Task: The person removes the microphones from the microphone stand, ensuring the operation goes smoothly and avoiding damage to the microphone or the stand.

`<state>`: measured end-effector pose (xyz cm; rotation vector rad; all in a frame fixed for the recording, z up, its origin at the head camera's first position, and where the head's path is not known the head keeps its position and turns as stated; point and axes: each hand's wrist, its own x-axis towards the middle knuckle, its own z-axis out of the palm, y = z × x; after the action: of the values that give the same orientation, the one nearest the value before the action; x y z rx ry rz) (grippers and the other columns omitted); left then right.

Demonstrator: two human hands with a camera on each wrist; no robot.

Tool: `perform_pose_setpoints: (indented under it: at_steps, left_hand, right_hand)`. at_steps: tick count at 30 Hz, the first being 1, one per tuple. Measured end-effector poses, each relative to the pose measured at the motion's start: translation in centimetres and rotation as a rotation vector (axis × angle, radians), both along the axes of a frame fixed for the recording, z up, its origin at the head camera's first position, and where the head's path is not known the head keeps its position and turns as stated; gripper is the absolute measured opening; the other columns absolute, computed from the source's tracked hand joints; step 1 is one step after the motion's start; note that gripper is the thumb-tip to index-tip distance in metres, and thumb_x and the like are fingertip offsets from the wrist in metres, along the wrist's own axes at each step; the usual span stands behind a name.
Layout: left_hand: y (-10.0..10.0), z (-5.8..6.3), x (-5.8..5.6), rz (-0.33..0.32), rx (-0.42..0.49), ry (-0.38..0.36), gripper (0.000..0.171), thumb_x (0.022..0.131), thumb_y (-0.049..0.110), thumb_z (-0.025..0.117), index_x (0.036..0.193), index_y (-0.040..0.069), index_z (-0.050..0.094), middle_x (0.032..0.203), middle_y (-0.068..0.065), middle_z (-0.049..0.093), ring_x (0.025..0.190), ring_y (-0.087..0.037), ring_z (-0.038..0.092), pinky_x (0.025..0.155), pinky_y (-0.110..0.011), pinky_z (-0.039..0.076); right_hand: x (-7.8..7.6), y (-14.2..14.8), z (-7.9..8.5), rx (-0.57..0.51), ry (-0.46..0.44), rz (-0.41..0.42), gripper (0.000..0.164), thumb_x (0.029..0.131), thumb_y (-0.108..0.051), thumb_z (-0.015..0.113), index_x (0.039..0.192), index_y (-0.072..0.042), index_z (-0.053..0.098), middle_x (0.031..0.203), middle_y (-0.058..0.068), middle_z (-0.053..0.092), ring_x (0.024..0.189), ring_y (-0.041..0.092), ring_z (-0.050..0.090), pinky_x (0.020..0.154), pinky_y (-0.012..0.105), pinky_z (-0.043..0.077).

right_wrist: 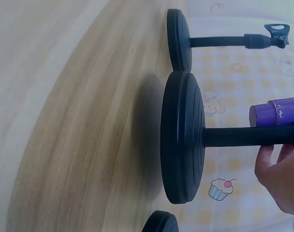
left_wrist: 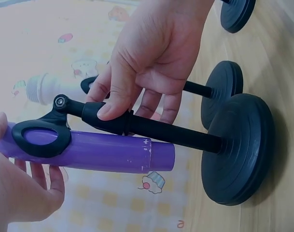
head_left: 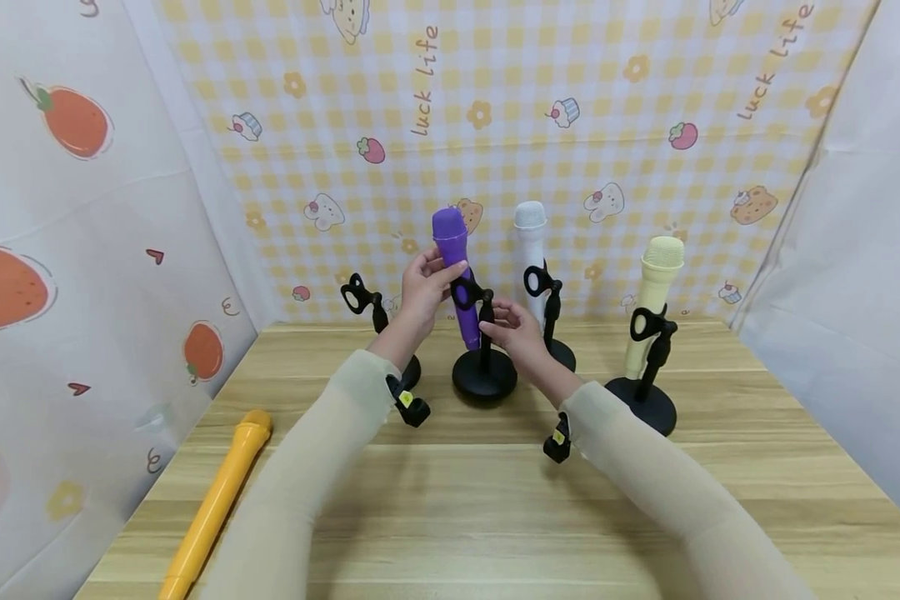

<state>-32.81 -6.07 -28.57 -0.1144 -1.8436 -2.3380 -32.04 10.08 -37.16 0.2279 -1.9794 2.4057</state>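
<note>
A purple microphone sits tilted through the ring clip of a black desk stand. My left hand grips the microphone's body near that clip, fingers behind and thumb in front. On the other side, my right hand pinches the stand's upright; in the left wrist view its thumb lies on the thick collar below the clip joint. The microphone's narrower lower end pokes out past the ring, beside the pole. In the right wrist view the round base is seen edge-on.
To the right, a white microphone and a pale yellow microphone stand in similar black stands. Left of my hands is a stand with a bare clip. An orange microphone lies on the wooden table's left side. Patterned cloth hangs behind.
</note>
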Motion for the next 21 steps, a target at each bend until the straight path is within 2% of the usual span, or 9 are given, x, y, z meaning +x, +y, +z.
perform_pose_setpoints:
  at_steps: [12, 21]
  left_hand:
    - [-0.2, 0.5, 2.0, -0.042, 0.02, -0.015, 0.04, 0.085, 0.015, 0.078, 0.119, 0.01, 0.059, 0.106, -0.006, 0.063, 0.091, -0.019, 0.063, 0.078, -0.033, 0.049]
    - [-0.4, 0.4, 3.8, -0.094, 0.052, -0.007, 0.042, 0.086, 0.013, 0.076, 0.123, 0.009, 0.055, 0.109, -0.008, 0.062, 0.096, -0.021, 0.062, 0.085, -0.037, 0.049]
  right_hand:
    - [2.5, 0.5, 1.2, 0.033, -0.027, 0.039, 0.04, 0.09, 0.001, 0.067, 0.127, -0.008, 0.054, 0.109, 0.008, 0.057, 0.101, 0.021, 0.059, 0.092, 0.042, 0.05]
    - [4.0, 0.8, 1.1, 0.047, -0.03, 0.041, 0.039, 0.089, 0.003, 0.067, 0.125, -0.006, 0.055, 0.108, 0.008, 0.057, 0.099, 0.019, 0.06, 0.091, 0.039, 0.05]
